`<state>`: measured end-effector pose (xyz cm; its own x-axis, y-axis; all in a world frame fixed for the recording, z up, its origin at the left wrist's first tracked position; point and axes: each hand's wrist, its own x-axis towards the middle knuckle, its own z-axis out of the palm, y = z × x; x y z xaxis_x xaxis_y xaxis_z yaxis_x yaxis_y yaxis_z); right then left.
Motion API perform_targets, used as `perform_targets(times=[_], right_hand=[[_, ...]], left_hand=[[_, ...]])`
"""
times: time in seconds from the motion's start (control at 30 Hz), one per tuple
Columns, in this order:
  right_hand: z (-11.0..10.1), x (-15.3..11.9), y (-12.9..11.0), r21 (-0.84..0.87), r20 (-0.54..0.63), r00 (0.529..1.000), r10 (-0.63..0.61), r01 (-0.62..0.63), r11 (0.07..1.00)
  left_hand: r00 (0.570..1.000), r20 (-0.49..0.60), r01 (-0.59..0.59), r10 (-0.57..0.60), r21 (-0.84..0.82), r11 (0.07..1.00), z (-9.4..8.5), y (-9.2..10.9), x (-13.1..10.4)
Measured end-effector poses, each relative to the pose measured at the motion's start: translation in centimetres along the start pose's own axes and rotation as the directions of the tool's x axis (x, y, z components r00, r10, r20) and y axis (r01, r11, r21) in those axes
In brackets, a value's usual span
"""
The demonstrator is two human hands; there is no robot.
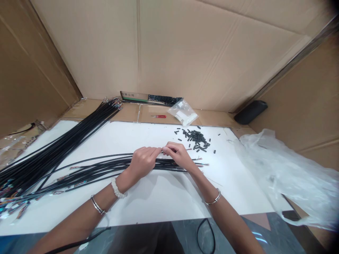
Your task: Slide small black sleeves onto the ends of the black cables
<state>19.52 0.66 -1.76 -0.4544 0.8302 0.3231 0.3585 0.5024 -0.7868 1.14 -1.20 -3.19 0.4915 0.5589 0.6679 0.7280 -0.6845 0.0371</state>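
Note:
Both my hands meet above a loose bundle of black cables [106, 165] lying across the white tabletop [159, 197]. My left hand [144, 160] is closed around one black cable [111, 155] that runs off to the left. With thumb and fingers pinched, my right hand [176, 153] works at that cable's end, touching the left fingertips. What exactly sits between the right fingers is hidden. Thin coloured wires [203, 164] stick out of the bundle's right ends. Beyond my right hand lies a pile of short black tube pieces [196, 137].
A thick stack of black cables [66, 141] slants along the left. At the back are red-handled snips [159, 116], a clear plastic bag [183, 112] and an open cardboard box [135, 96]. A black cylinder [251, 112] and a large plastic bag [293, 176] occupy the right. Cardboard walls [172, 46] enclose the table.

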Motion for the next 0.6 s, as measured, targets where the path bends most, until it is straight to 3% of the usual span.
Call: perform_targets(times=[0.1, 0.17, 0.3, 0.37, 0.43, 0.5, 0.6], right_hand=[[-0.2, 0.1, 0.2, -0.038, 0.005, 1.0, -0.006, 0.006, 0.999], [-0.2, 0.1, 0.4, -0.077, 0.01, 1.0, -0.019, 0.02, 0.997], [0.0, 0.0, 0.5, -0.131, 0.023, 0.998, -0.061, 0.063, 0.989], [0.3, -0.1, 0.5, -0.144, 0.036, 0.995, -0.088, 0.092, 0.985], [0.5, -0.1, 0.4, -0.142, 0.046, 0.993, -0.108, 0.113, 0.983], [0.6, -0.1, 0.5, -0.122, 0.049, 0.992, -0.119, 0.124, 0.985], [0.7, -0.1, 0.6, -0.085, 0.041, 0.992, -0.117, 0.12, 0.989]], left_hand=[[0.982, 0.148, 0.14, -0.116, -0.17, 0.975, -0.8, -0.3, 0.5], [0.935, 0.317, 0.263, -0.159, -0.319, 0.911, -1.7, -0.7, 1.0], [0.753, 0.647, 0.535, -0.122, -0.494, 0.686, -3.2, -2.1, 1.8], [0.657, 0.75, 0.654, -0.072, -0.52, 0.549, -3.3, -2.7, 1.8], [0.597, 0.801, 0.732, -0.04, -0.524, 0.436, -2.9, -3.1, 1.7], [0.578, 0.815, 0.767, -0.051, -0.521, 0.373, -2.4, -3.2, 1.6], [0.595, 0.796, 0.769, -0.109, -0.524, 0.366, -1.9, -3.0, 1.4]])
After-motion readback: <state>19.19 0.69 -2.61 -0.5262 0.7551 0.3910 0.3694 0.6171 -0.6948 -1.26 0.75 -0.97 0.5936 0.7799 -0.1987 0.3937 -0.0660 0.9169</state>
